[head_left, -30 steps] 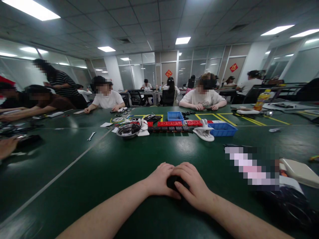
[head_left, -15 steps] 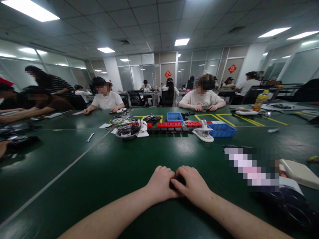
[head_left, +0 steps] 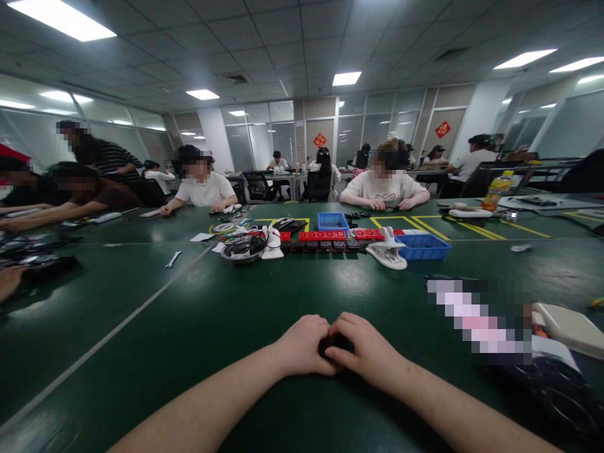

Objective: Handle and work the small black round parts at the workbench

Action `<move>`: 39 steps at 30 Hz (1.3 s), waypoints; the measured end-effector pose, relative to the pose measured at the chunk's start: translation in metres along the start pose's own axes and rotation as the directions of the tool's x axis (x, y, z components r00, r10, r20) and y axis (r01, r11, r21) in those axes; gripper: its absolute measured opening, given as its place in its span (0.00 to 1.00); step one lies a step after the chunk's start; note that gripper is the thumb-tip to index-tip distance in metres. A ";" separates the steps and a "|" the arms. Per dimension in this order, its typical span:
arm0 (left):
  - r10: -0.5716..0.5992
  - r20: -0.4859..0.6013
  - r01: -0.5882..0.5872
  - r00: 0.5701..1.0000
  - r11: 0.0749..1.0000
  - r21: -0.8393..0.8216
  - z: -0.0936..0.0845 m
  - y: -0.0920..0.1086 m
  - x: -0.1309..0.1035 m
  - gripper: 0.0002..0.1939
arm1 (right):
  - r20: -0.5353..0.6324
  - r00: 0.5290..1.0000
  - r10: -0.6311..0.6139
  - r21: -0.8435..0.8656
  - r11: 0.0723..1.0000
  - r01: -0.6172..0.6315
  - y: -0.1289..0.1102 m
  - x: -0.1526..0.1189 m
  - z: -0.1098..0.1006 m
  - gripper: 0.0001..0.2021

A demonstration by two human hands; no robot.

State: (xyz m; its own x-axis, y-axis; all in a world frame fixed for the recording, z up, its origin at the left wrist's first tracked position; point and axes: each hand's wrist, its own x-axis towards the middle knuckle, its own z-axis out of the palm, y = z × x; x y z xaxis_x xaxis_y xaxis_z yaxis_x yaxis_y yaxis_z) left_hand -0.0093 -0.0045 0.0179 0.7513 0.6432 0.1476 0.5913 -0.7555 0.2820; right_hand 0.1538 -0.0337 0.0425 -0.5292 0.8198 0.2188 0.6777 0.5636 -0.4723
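My left hand (head_left: 306,345) and my right hand (head_left: 361,346) meet just above the green table (head_left: 226,302), fingers curled together. Between them a small dark object (head_left: 336,345) shows, mostly covered by the fingers, so its kind cannot be made out. The right thumb lies across its near side. The left fingers wrap its other side, with their tips hidden from view.
Beyond my hands stand red and black power strips (head_left: 323,236), a metal bowl with cables (head_left: 243,249), a white clip stand (head_left: 387,250) and a blue bin (head_left: 422,246). A wrench (head_left: 173,260) lies left. At right are a beige case (head_left: 569,327) and black cables (head_left: 559,390).
The right fingers and thumb have shifted slightly, and a little more of the dark object shows between the hands. The whole view has moved a touch.
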 end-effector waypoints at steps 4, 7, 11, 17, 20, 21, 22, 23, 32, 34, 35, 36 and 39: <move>0.045 0.017 -0.045 0.999 0.998 -0.038 -0.002 -0.008 0.000 0.15 | 0.098 0.990 -0.102 0.193 0.978 0.082 0.000 0.000 -0.011 0.11; 0.087 0.022 -0.085 0.996 0.994 -0.073 -0.002 -0.010 0.000 0.13 | 0.130 0.973 -0.189 0.269 0.952 0.149 -0.001 -0.001 -0.013 0.16; 0.121 0.012 -0.119 0.993 0.990 -0.077 -0.002 -0.012 0.000 0.13 | 0.065 0.965 -0.253 0.276 0.934 0.226 -0.005 -0.005 -0.002 0.17; 0.096 0.020 -0.094 0.995 0.993 -0.078 0.000 -0.014 -0.001 0.16 | -0.120 0.926 -0.357 0.122 0.921 0.370 -0.010 -0.011 0.011 0.15; 0.057 0.035 -0.053 0.998 0.995 -0.087 -0.002 -0.008 -0.002 0.20 | -0.211 0.907 -0.364 0.081 0.918 0.388 -0.008 -0.012 0.009 0.14; 0.042 0.034 -0.039 0.999 0.996 -0.077 -0.002 -0.005 -0.002 0.22 | -0.228 0.915 -0.333 0.075 0.931 0.358 -0.007 -0.012 0.008 0.12; 0.027 0.030 -0.025 0.999 0.998 -0.060 -0.003 -0.002 -0.002 0.24 | -0.232 0.928 -0.291 0.068 0.947 0.314 -0.006 -0.011 0.008 0.11; 0.012 0.024 -0.011 1.000 0.999 -0.036 -0.003 0.001 -0.002 0.28 | -0.224 0.944 -0.242 0.057 0.964 0.261 -0.005 -0.011 0.009 0.10; -0.093 -0.052 0.096 0.994 0.994 0.055 0.004 0.003 -0.003 0.18 | -0.105 0.993 0.049 -0.041 0.998 -0.053 0.004 -0.003 0.016 0.03; -0.108 -0.079 0.112 0.991 0.992 0.051 0.004 0.004 -0.003 0.16 | -0.121 0.990 0.071 -0.029 0.997 -0.075 0.005 -0.002 0.016 0.03; -0.122 -0.095 0.127 0.988 0.991 0.048 0.004 0.005 -0.003 0.16 | -0.133 0.988 0.077 -0.022 0.997 -0.080 0.006 -0.001 0.016 0.04; -0.137 -0.111 0.142 0.984 0.989 0.045 0.004 0.007 -0.003 0.16 | -0.145 0.986 0.080 -0.013 0.996 -0.083 0.006 -0.001 0.017 0.04; -0.173 -0.143 0.180 0.975 0.983 0.040 0.005 0.011 -0.003 0.16 | -0.175 0.980 0.094 0.025 0.996 -0.091 0.005 -0.002 0.019 0.04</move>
State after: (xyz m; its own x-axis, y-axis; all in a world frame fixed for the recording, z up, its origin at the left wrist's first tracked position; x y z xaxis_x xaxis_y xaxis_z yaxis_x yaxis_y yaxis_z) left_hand -0.0035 -0.0154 0.0160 0.5881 0.7753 0.2302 0.7285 -0.6315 0.2655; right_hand 0.1488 -0.0342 0.0234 -0.3653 0.8744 0.3195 0.7102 0.4836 -0.5116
